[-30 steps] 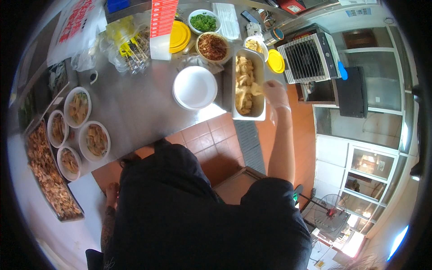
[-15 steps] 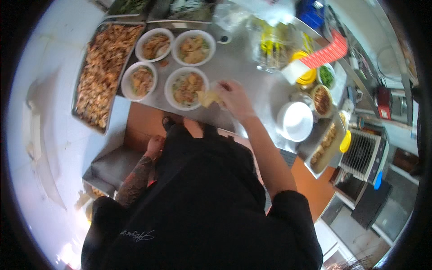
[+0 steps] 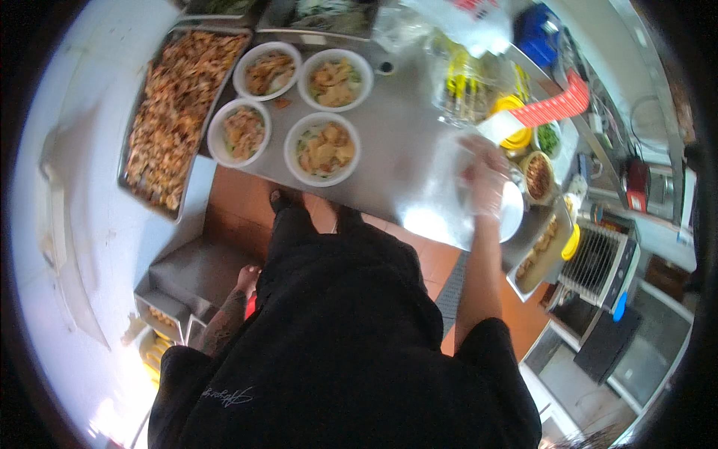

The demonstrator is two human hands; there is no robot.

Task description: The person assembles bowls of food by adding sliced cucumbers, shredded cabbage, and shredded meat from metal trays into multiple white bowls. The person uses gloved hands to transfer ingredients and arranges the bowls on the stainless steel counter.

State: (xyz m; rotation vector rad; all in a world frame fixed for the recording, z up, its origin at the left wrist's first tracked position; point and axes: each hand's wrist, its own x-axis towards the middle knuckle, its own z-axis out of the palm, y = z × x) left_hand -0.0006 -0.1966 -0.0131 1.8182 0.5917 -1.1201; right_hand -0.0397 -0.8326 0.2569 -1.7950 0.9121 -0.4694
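Note:
My right hand (image 3: 485, 176), in a clear plastic glove, is over the right part of the steel counter. It partly covers a white round container (image 3: 511, 213). Motion smears its fingers, so their grip is unclear. The nearest filled bowl (image 3: 322, 149) holds pale yellow slices over greens. Beside it are another bowl with pinkish-brown pieces (image 3: 239, 133), one with browned pieces (image 3: 268, 71) and one with pale slices (image 3: 336, 81). At my left side hangs my left hand (image 3: 247, 279), away from the counter, its fingers too small to make out.
A long tray of chopped browned food (image 3: 176, 112) runs along the left. Near my right hand are a bowl of brown bits (image 3: 538, 177), chopped greens (image 3: 547, 139) and a metal tray (image 3: 532, 278). A red-and-white strip (image 3: 550, 108) sticks out over the counter; a grill (image 3: 596, 251) stands further right.
My right hand has moved right, from the nearest filled bowl to the white container. The pale yellow piece it held is no longer visible in it; pale slices now top that bowl.

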